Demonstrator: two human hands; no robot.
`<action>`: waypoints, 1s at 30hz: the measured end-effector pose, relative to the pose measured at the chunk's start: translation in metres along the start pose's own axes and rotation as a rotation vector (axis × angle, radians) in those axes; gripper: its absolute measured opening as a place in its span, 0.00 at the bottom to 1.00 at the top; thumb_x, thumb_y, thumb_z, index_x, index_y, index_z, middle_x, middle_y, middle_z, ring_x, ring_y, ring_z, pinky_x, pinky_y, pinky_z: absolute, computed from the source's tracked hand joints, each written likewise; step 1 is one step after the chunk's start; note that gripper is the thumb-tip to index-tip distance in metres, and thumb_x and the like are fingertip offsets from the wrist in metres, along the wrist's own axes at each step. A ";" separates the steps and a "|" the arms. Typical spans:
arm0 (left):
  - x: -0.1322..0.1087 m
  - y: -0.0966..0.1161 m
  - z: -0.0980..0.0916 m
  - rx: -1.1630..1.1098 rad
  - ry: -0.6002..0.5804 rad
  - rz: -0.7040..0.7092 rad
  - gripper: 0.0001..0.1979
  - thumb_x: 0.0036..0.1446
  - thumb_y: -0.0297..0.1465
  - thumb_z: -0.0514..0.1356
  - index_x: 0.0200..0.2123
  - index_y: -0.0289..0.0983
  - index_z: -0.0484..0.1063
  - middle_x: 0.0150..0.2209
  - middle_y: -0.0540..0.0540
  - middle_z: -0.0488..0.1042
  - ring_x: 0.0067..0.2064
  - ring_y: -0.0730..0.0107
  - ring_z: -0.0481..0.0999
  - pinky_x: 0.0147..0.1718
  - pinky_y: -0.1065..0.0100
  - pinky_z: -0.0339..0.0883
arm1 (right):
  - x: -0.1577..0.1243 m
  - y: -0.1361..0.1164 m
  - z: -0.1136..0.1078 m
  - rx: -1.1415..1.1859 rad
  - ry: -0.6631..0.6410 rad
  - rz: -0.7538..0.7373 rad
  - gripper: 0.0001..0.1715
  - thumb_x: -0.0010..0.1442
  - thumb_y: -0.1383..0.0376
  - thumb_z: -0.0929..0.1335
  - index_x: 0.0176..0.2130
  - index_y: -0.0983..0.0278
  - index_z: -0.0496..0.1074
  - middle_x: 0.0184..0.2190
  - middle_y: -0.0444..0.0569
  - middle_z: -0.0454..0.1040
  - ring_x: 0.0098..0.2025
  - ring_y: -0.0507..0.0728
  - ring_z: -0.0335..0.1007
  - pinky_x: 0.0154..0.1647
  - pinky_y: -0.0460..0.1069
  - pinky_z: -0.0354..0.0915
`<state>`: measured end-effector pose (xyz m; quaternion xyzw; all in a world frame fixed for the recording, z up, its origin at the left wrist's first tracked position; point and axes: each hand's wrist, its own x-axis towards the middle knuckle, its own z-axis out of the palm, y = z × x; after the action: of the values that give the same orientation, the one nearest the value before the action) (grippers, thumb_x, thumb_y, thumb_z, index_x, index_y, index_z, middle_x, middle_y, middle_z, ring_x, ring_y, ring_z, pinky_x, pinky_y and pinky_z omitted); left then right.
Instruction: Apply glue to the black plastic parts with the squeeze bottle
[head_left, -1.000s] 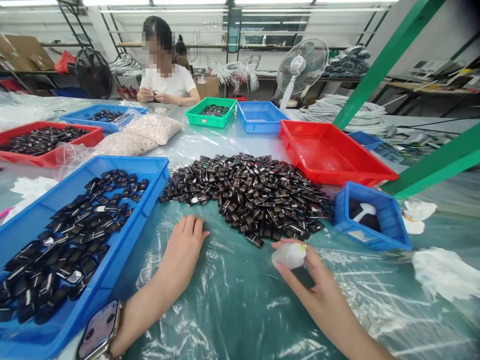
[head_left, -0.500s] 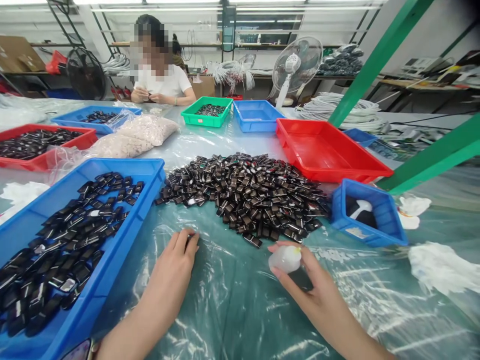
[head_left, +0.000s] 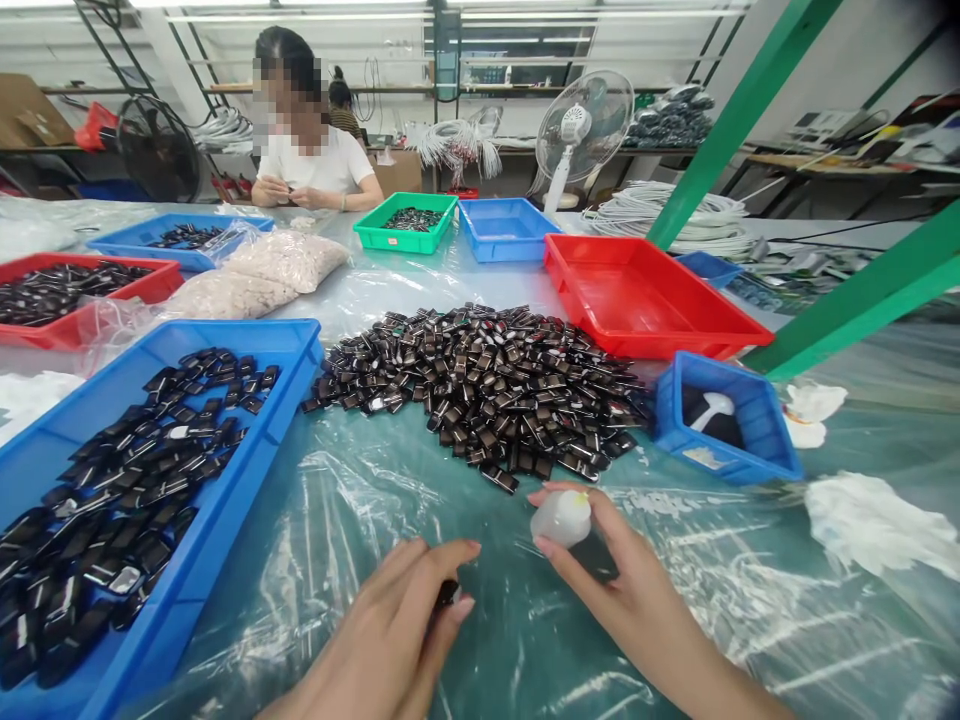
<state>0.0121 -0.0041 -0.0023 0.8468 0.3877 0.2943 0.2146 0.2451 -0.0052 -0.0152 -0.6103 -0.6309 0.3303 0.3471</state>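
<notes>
Clear plastic sheeting [head_left: 337,500] spreads under both our grips. Left of our left grip we see a long blue tray [head_left: 262,440] of black pieces [head_left: 135,480]; beyond both grips lies a broad heap of dark pieces [head_left: 487,390]. Our left hand [head_left: 390,620] pinches with thumb and fingers; our right hand [head_left: 630,570], near it, presses thumb against fingers. Within the right grip we hold a translucent white bottle [head_left: 561,520] with a yellow tip; in the left pinch is one small dark piece [head_left: 448,592], partly hidden.
</notes>
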 end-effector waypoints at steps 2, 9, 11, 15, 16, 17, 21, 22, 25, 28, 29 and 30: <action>-0.001 -0.002 0.003 -0.036 -0.036 0.000 0.15 0.68 0.29 0.45 0.56 0.42 0.59 0.33 0.46 0.77 0.30 0.64 0.78 0.30 0.64 0.72 | -0.001 0.000 0.000 0.000 -0.009 0.005 0.16 0.64 0.55 0.64 0.49 0.58 0.67 0.50 0.55 0.74 0.48 0.62 0.75 0.29 0.49 0.75; 0.005 -0.013 0.008 0.016 -0.096 -0.050 0.09 0.68 0.32 0.47 0.49 0.40 0.60 0.18 0.54 0.69 0.18 0.65 0.72 0.16 0.69 0.62 | -0.005 0.002 0.000 0.005 -0.056 -0.027 0.19 0.65 0.56 0.65 0.55 0.54 0.66 0.53 0.53 0.71 0.46 0.60 0.75 0.16 0.42 0.69; 0.004 -0.014 0.007 0.010 -0.083 -0.082 0.12 0.69 0.35 0.48 0.52 0.38 0.59 0.28 0.45 0.76 0.26 0.62 0.78 0.20 0.67 0.70 | -0.010 0.001 -0.001 0.020 -0.118 -0.049 0.22 0.65 0.57 0.64 0.58 0.50 0.64 0.58 0.53 0.68 0.50 0.61 0.74 0.16 0.41 0.69; 0.004 -0.013 0.003 -0.072 -0.098 -0.117 0.14 0.70 0.30 0.44 0.55 0.42 0.62 0.45 0.40 0.75 0.45 0.58 0.78 0.40 0.59 0.76 | -0.022 -0.004 0.004 0.159 -0.065 0.018 0.23 0.63 0.57 0.67 0.57 0.48 0.60 0.53 0.49 0.71 0.48 0.58 0.75 0.27 0.43 0.75; 0.005 -0.014 0.002 -0.101 -0.113 -0.122 0.15 0.70 0.28 0.44 0.55 0.43 0.63 0.45 0.42 0.75 0.46 0.58 0.77 0.42 0.58 0.75 | -0.025 -0.006 0.006 0.194 -0.021 0.033 0.21 0.62 0.57 0.67 0.54 0.49 0.61 0.48 0.48 0.73 0.46 0.57 0.75 0.28 0.43 0.75; 0.006 -0.014 0.001 -0.132 -0.126 -0.126 0.16 0.70 0.27 0.44 0.55 0.44 0.64 0.46 0.42 0.74 0.47 0.59 0.76 0.44 0.58 0.74 | -0.027 -0.007 0.008 0.218 0.017 0.034 0.19 0.61 0.57 0.68 0.51 0.50 0.62 0.45 0.47 0.74 0.43 0.57 0.76 0.27 0.44 0.74; 0.007 -0.020 0.001 -0.268 -0.057 -0.163 0.16 0.69 0.28 0.50 0.56 0.47 0.65 0.47 0.45 0.74 0.48 0.61 0.75 0.44 0.61 0.73 | -0.029 -0.008 0.008 0.228 0.058 -0.084 0.18 0.58 0.61 0.69 0.49 0.49 0.68 0.39 0.44 0.75 0.35 0.56 0.76 0.26 0.45 0.72; 0.007 -0.022 0.002 -0.295 -0.028 -0.178 0.15 0.68 0.28 0.52 0.56 0.48 0.66 0.48 0.45 0.75 0.49 0.61 0.76 0.43 0.62 0.74 | -0.029 -0.006 0.007 0.229 0.072 -0.114 0.19 0.58 0.62 0.70 0.49 0.48 0.69 0.39 0.43 0.76 0.34 0.55 0.76 0.27 0.46 0.72; 0.006 -0.023 0.003 -0.354 0.049 -0.214 0.16 0.65 0.30 0.58 0.54 0.50 0.67 0.45 0.47 0.78 0.46 0.61 0.79 0.39 0.65 0.76 | -0.026 -0.002 0.004 0.222 0.102 -0.169 0.18 0.57 0.61 0.71 0.47 0.46 0.73 0.37 0.43 0.78 0.31 0.56 0.76 0.27 0.47 0.72; 0.005 -0.021 0.002 -0.386 0.101 -0.222 0.17 0.64 0.30 0.60 0.54 0.51 0.68 0.43 0.49 0.79 0.44 0.62 0.80 0.38 0.66 0.77 | -0.026 0.000 0.002 0.175 0.118 -0.182 0.18 0.54 0.61 0.72 0.46 0.46 0.76 0.35 0.42 0.80 0.30 0.57 0.77 0.26 0.48 0.72; 0.004 -0.020 0.002 -0.394 0.114 -0.223 0.17 0.64 0.30 0.60 0.54 0.52 0.68 0.43 0.49 0.79 0.44 0.62 0.80 0.38 0.66 0.77 | -0.026 0.000 0.002 0.154 0.125 -0.187 0.18 0.53 0.61 0.73 0.45 0.46 0.77 0.34 0.42 0.80 0.30 0.58 0.77 0.26 0.48 0.72; 0.004 -0.019 0.001 -0.402 0.123 -0.226 0.17 0.64 0.30 0.60 0.53 0.53 0.68 0.43 0.49 0.80 0.44 0.62 0.81 0.38 0.66 0.77 | -0.026 0.000 0.002 0.138 0.128 -0.193 0.18 0.53 0.61 0.73 0.45 0.46 0.77 0.34 0.42 0.80 0.30 0.58 0.78 0.26 0.49 0.73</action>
<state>0.0050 0.0105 -0.0129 0.7187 0.4258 0.3907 0.3865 0.2441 -0.0312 -0.0170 -0.5412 -0.6391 0.2984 0.4578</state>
